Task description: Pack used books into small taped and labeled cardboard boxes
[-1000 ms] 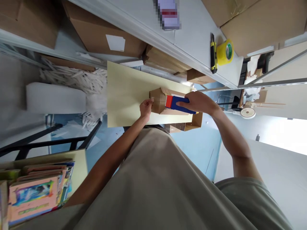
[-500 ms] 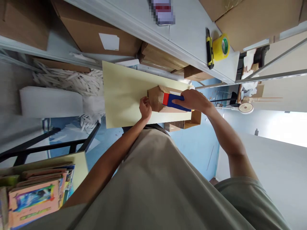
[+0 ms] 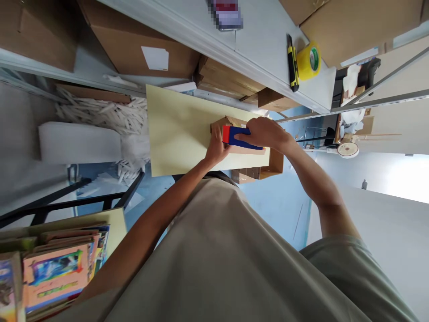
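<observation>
Pressing my left hand (image 3: 216,150) flat against the box (image 3: 234,127) end, where a moment ago it only pinched the corner, I steady it on the worktop (image 3: 177,134). My right hand (image 3: 264,133) stays clamped on the dispenser (image 3: 236,135), now further left along the top.

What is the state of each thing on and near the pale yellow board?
Small brown cardboard box: lying on the pale yellow board, flaps shut.
Blue and red tape dispenser: pressed on the box.
Right hand: gripping the dispenser.
Left hand: touching the box end.
Yellow tape roll: lying unused on the grey shelf.
</observation>
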`<state>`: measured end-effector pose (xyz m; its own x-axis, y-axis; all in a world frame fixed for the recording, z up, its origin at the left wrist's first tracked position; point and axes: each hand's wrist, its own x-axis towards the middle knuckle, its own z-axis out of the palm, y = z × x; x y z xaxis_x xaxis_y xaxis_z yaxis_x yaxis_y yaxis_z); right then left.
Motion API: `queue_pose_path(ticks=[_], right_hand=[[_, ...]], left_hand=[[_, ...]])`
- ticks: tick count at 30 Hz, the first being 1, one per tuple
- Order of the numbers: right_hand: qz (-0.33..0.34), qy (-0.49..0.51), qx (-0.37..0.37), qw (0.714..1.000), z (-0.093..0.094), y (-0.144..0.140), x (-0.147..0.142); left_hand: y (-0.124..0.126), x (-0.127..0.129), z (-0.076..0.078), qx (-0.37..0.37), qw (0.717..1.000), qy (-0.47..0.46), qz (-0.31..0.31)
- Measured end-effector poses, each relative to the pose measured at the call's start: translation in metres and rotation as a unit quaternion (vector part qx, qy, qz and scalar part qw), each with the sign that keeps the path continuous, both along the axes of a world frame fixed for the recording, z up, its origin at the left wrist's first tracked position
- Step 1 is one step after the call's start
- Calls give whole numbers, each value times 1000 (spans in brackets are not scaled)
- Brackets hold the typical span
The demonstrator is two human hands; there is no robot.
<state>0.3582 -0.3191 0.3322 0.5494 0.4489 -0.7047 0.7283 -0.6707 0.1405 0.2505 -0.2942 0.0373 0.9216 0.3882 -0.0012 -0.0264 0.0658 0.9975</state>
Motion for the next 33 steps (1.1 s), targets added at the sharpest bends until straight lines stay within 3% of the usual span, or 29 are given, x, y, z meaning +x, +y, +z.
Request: queue_pose_path(ticks=[4,7,16,22,26,30,33], right_hand=[[1,-4,2,1000,-1,2,12],[-7,-6,-20,1000,-6,-5,30],[-8,66,-73,995,-21,-48,71],[6,108,-22,994,-31,-75,89],[24,136,-14,990,-2,-124,132],[12,133,-77,988,48,-210,193],[-12,163,-87,983,52,-280,238]], left_hand=[[35,21,10,81,994,-27,-71],[48,22,10,108,988,-20,-107],[50,0,6,206,964,41,-160],[58,-6,-1,244,955,76,-151],[65,-15,2,256,950,107,-144],[64,-23,15,251,948,156,-118],[59,-27,24,233,947,205,-85]])
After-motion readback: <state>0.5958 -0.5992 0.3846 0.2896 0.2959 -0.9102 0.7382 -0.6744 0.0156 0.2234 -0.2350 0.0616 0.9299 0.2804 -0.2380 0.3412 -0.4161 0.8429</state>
